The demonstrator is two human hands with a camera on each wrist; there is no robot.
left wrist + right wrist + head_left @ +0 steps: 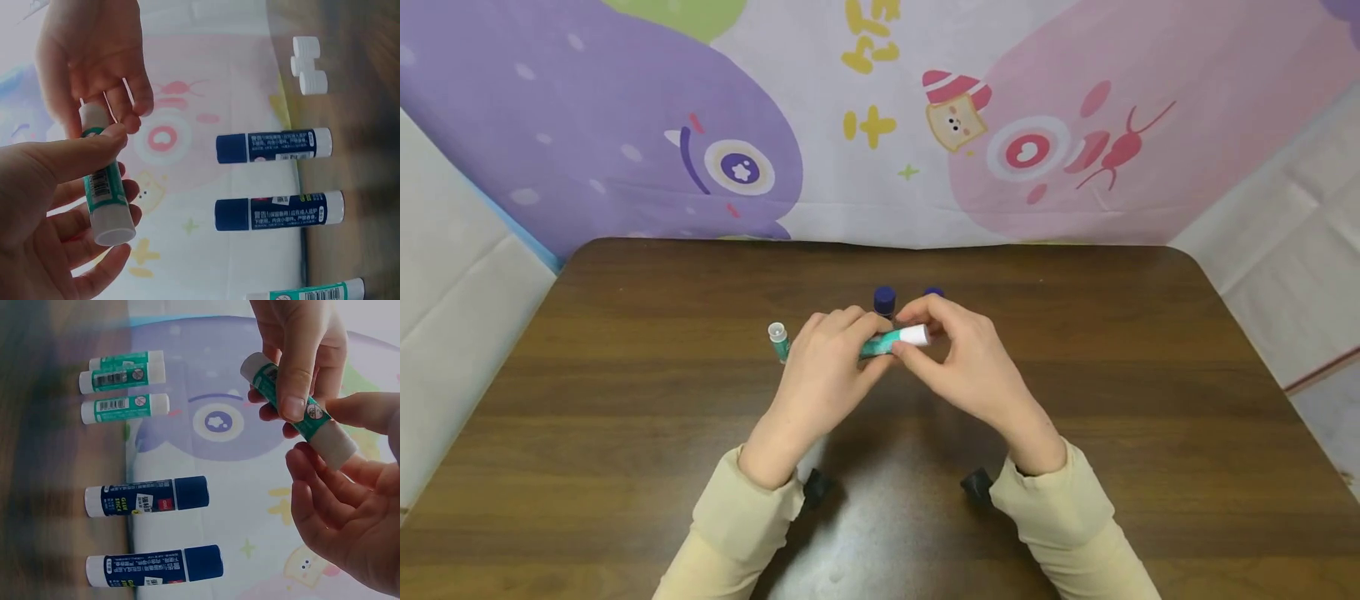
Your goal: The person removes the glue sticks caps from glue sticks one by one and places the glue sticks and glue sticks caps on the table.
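My left hand [831, 358] grips a green glue stick [100, 181] round its label, thumb along the top. The stick lies nearly level above the table, its wider white end [914, 335] pointing right. Around that end my right hand [966, 354] stands with fingers loosely bent and spread. The right thumb tip lies at the edge of the green label. Behind the hands stand two upright navy glue sticks [147, 495], mostly hidden in the head view. Three more green glue sticks [125, 407] stand left of them; one shows a hollow white top [777, 330].
Three small white caps [312, 81] sit grouped on the table to the right of the navy sticks, hidden in the head view. The brown wooden table [625, 467] ends at a cartoon-printed cloth [865, 192]. Black wrist devices [977, 486] stick out from the sleeves.
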